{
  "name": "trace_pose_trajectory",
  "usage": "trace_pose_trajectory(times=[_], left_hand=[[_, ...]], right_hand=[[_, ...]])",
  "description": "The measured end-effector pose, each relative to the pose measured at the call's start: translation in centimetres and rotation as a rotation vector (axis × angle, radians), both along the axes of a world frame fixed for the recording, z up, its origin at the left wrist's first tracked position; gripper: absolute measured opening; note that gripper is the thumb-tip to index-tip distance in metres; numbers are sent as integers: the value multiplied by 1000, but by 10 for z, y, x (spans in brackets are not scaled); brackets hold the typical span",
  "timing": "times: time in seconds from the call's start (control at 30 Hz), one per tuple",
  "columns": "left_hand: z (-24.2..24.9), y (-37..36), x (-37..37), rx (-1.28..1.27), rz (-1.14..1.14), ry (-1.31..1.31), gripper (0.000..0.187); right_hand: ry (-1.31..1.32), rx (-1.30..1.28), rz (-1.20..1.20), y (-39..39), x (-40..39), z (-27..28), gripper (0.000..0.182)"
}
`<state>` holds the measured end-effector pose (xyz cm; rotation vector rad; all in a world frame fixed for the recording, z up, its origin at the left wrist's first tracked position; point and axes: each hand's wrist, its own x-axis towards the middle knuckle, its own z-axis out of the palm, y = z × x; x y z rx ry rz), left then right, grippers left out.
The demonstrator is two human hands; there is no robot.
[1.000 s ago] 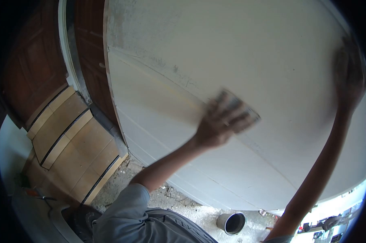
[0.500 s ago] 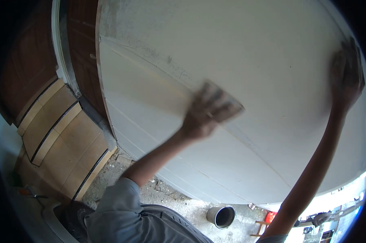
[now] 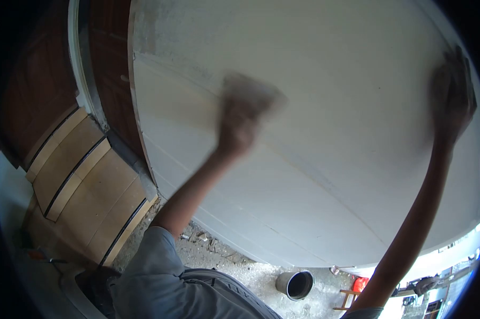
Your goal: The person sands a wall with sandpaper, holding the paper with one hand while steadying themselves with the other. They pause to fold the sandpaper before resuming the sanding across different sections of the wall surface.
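Note:
My left hand [image 3: 239, 119] is smeared by motion against the pale wall [image 3: 330, 133]. Under its fingers is a flat rectangular piece of sandpaper [image 3: 269, 95], also blurred, lying against the wall surface. A long faint seam runs diagonally across the wall near this hand, with grey scuffs toward its upper left. Far to the right, my right hand [image 3: 452, 98] rests flat on the wall near its edge, fingers stretched upward, holding nothing.
Tiled steps [image 3: 91, 181] with dark strips lead to a brown door [image 3: 107, 64] at left. Below the wall, a bucket [image 3: 295, 285] stands on the rough, debris-strewn floor [image 3: 218, 255]. A red object [image 3: 360, 284] and a small wooden stool [image 3: 346, 299] are at lower right.
My left hand has swept up and to the left along the wall with the sandpaper. The right hand stays nearly where it was. The view has shifted slightly.

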<state>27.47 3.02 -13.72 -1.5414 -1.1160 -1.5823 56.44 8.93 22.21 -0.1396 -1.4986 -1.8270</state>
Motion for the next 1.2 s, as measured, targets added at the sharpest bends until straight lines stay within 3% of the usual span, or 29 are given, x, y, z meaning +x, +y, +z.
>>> trace_pose_trajectory(times=[0.03,0.07,0.1,0.17,0.2,0.27,0.3,0.4,0.47,0.6,0.7,0.77,0.83,0.93,1.03,1.07,1.13,1.2], left_hand=[[30,-18,-22,78,174,-82,37],[37,-13,-44,172,204,-310,37],[22,-2,-66,-69,-247,-823,39],[44,-2,-16,161,231,-292,37],[36,5,20,55,-213,-388,41],[23,-3,95,-92,-452,-169,53],[22,-15,116,-130,-243,130,58],[16,11,97,-41,-164,242,67],[41,-3,39,-24,-2,144,56],[78,-12,-69,201,200,-266,40],[82,0,-24,263,253,-272,40],[58,6,39,78,10,-121,44],[37,-18,89,-180,-217,243,51],[36,4,42,2,-1,386,56],[74,-14,-57,104,133,157,42],[83,-20,-81,137,285,42,39],[89,-21,-109,172,362,-200,36],[72,0,-90,175,404,-284,38]], right_hand=[[4,-21,20,-3,-3,-3,23],[16,-31,30,-3,-3,-4,23],[28,-41,40,-3,-3,-4,22],[63,-45,45,-1,-6,-7,23],[79,-45,47,0,-7,-8,23],[106,-47,46,0,-9,-12,27],[117,-52,44,0,-11,-15,29],[183,-115,87,-1,-26,-42,41],[226,-228,152,-6,-43,-77,51],[267,-386,-25,-31,-63,-124,52],[281,-461,-73,-41,-72,-146,53],[282,-469,-71,-41,-75,-149,52],[291,-480,-90,-42,-76,-151,52],[297,-497,-85,-39,-74,-162,51],[321,-510,-104,-39,-73,-179,50],[334,-520,-111,-40,-75,-184,49],[346,-537,-117,-43,-74,-189,49],[347,-546,-110,-44,-75,-189,49]])
